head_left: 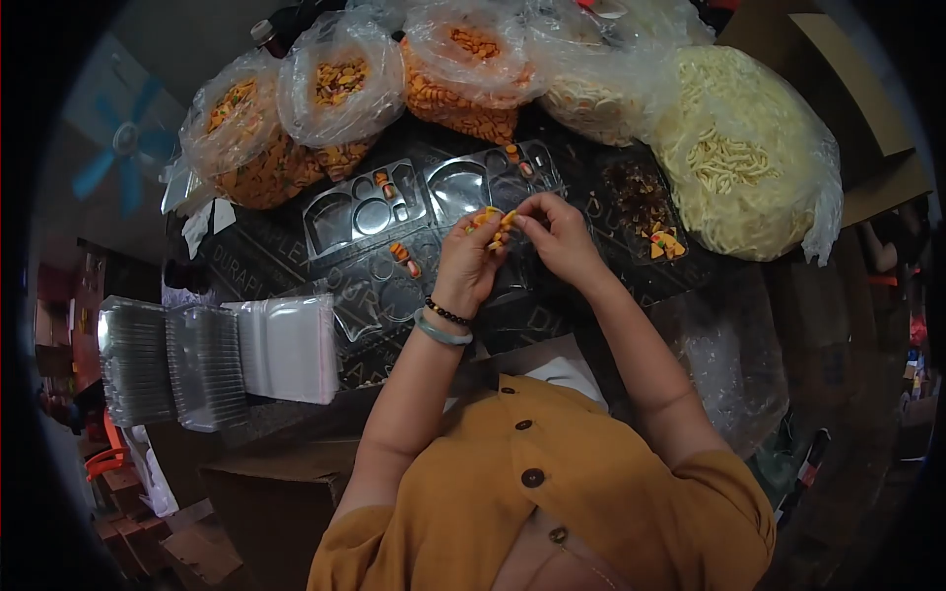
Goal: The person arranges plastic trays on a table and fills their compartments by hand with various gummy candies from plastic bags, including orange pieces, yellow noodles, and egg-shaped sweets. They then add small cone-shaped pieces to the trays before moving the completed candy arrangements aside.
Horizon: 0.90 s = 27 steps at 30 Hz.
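Note:
My left hand (466, 258) is closed around a few small yellow-and-orange toy-food-like pieces (501, 234), too small to name exactly. Fingertips of my right hand (562, 241) pinch at the same pieces from the right side. Beneath and beyond the hands lie clear plastic compartment trays, one at the left (340, 225) and one at the back (458, 187). Another clear tray (360, 313) lies nearer, partly behind my left wrist. Small orange and reddish pieces (399, 253) sit in some tray compartments.
Open plastic bags line the back: orange pieces (258, 172), mixed pieces (340, 84), orange pieces (463, 98), whitish pieces (591, 103), pale fry-shaped pieces (734, 163). Right of my hands lies a small pile of yellow-orange pieces (663, 243). Stacked clear trays (204, 364) stand left; a cardboard box (271, 502) is below.

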Tool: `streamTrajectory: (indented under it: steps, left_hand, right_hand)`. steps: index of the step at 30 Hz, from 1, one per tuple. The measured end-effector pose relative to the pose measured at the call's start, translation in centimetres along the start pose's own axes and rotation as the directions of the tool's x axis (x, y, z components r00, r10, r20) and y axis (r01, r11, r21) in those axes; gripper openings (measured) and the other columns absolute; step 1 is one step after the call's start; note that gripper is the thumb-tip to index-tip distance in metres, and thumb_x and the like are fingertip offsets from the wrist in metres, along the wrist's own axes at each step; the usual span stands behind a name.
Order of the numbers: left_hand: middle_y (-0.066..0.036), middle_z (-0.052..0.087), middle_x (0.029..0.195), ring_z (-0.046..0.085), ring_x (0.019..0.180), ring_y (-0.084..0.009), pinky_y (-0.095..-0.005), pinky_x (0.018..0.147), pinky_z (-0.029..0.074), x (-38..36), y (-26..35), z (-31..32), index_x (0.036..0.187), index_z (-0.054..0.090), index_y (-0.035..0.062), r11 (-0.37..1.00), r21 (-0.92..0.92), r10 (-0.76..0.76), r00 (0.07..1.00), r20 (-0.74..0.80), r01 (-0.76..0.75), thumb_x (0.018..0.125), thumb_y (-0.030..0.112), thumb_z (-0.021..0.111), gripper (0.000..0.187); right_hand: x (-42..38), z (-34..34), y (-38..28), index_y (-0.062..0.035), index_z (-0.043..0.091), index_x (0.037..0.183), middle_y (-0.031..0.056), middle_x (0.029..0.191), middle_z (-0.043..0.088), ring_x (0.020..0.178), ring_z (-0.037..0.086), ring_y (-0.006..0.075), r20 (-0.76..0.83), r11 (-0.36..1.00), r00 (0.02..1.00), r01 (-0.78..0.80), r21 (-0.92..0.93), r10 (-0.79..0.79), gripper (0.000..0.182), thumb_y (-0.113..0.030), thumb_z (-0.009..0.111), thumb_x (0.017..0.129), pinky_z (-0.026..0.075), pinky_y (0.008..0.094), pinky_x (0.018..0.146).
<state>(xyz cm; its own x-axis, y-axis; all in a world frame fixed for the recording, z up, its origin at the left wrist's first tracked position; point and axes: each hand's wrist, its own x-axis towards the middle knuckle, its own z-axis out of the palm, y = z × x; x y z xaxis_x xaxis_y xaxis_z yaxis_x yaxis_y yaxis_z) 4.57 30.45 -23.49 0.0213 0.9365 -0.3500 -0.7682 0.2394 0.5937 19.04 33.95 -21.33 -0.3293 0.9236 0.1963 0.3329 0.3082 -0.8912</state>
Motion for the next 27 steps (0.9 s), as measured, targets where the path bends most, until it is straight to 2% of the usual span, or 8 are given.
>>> streamTrajectory:
  steps: [4, 6, 10, 12, 13, 15, 18, 27]
  left_hand:
    - [-0.005, 0.060, 0.081, 0.055, 0.064, -0.0090, -0.0170, 0.051, 0.045, 2.4, 2.5, -0.5, 0.097, 0.053, 0.0040, 0.995, 0.083, 0.065, 0.997, -0.046, -0.061, 0.085, 0.009, 0.061, 0.015]
    - [-0.004, 0.060, 0.078, 0.055, 0.062, -0.0088, -0.0169, 0.049, 0.043, 3.8, 3.5, -0.6, 0.095, 0.054, 0.0032, 0.982, 0.163, 0.108, 0.991, -0.077, -0.095, 0.085, 0.009, 0.061, 0.013]
    - [-0.003, 0.060, 0.077, 0.055, 0.061, -0.0085, -0.0168, 0.048, 0.043, 4.7, 4.5, -0.9, 0.096, 0.055, 0.0034, 0.956, 0.287, 0.081, 0.995, -0.049, -0.064, 0.084, 0.008, 0.061, 0.014]
    - [-0.003, 0.061, 0.077, 0.055, 0.060, -0.0077, -0.0164, 0.048, 0.042, 4.3, 4.4, -0.9, 0.099, 0.056, 0.0033, 0.943, 0.331, 0.050, 0.998, -0.042, -0.033, 0.083, 0.007, 0.062, 0.017]
    - [-0.003, 0.061, 0.077, 0.055, 0.060, -0.0077, -0.0164, 0.048, 0.042, 4.4, 4.5, -1.0, 0.099, 0.056, 0.0033, 0.944, 0.329, 0.049, 0.998, -0.047, -0.030, 0.083, 0.007, 0.062, 0.017]
    - [-0.003, 0.061, 0.078, 0.055, 0.060, -0.0074, -0.0165, 0.048, 0.042, 4.4, 4.3, -1.2, 0.101, 0.056, 0.0032, 0.933, 0.359, 0.014, 0.998, 0.059, -0.034, 0.083, 0.008, 0.063, 0.020]
    - [-0.003, 0.061, 0.077, 0.055, 0.060, -0.0077, -0.0168, 0.048, 0.042, 4.5, 4.4, -0.7, 0.101, 0.056, 0.0031, 0.923, 0.386, -0.042, 0.995, 0.094, 0.003, 0.082, 0.009, 0.064, 0.021]
    - [-0.003, 0.060, 0.072, 0.055, 0.056, -0.0080, -0.0172, 0.045, 0.039, 5.1, 3.8, -0.4, 0.091, 0.057, 0.0041, 0.837, 0.544, 0.061, 0.998, 0.029, -0.067, 0.077, 0.008, 0.071, 0.021]
  right_hand:
    - [4.6, -1.5, 1.3, -0.0016, 0.057, 0.088, 0.0055, 0.083, 0.061, 0.071, 0.059, 0.0126, 0.019, 0.999, 0.999, 0.026, 0.023, -0.027, 0.006, -0.006, 0.056, 0.085, 0.047, 0.0260, 0.063]
    - [6.9, -1.4, 2.9, -0.0033, 0.058, 0.085, 0.0071, 0.084, 0.060, 0.071, 0.061, 0.0200, 0.197, 0.886, 0.968, 0.226, -0.404, -0.157, 0.005, -0.008, 0.056, 0.084, 0.047, 0.0291, 0.063]
    - [8.5, -0.3, 4.6, -0.0054, 0.062, 0.087, 0.0089, 0.086, 0.059, 0.074, 0.060, 0.0259, 0.251, 0.669, 0.871, 0.486, -0.563, -0.422, 0.007, -0.009, 0.060, 0.081, 0.048, 0.0325, 0.063]
    - [7.8, 0.1, 4.1, -0.0043, 0.064, 0.090, 0.0069, 0.087, 0.060, 0.074, 0.061, 0.0201, 0.080, 0.778, 0.899, 0.414, -0.472, -0.430, 0.010, -0.010, 0.061, 0.082, 0.048, 0.0296, 0.064]
    - [7.7, 0.2, 3.6, -0.0043, 0.064, 0.090, 0.0069, 0.087, 0.060, 0.074, 0.061, 0.0201, 0.084, 0.780, 0.900, 0.414, -0.469, -0.428, 0.010, -0.010, 0.061, 0.082, 0.048, 0.0296, 0.064]
    - [7.2, 0.7, 3.0, -0.0019, 0.064, 0.093, 0.0044, 0.090, 0.062, 0.077, 0.061, 0.0126, 0.238, 0.992, 0.963, 0.127, 0.027, -0.129, 0.013, -0.012, 0.061, 0.085, 0.048, 0.0259, 0.067]
    - [7.0, 0.6, 3.6, -0.0011, 0.063, 0.088, 0.0066, 0.086, 0.065, 0.075, 0.061, 0.0117, 0.262, 0.978, 0.965, -0.055, 0.203, 0.000, 0.015, -0.016, 0.061, 0.085, 0.048, 0.0248, 0.068]
    - [7.4, 0.5, 3.7, -0.0010, 0.063, 0.089, 0.0042, 0.077, 0.064, 0.073, 0.059, 0.0094, 0.272, 0.969, 0.962, -0.094, 0.229, 0.029, 0.014, -0.014, 0.064, 0.083, 0.048, 0.0255, 0.066]
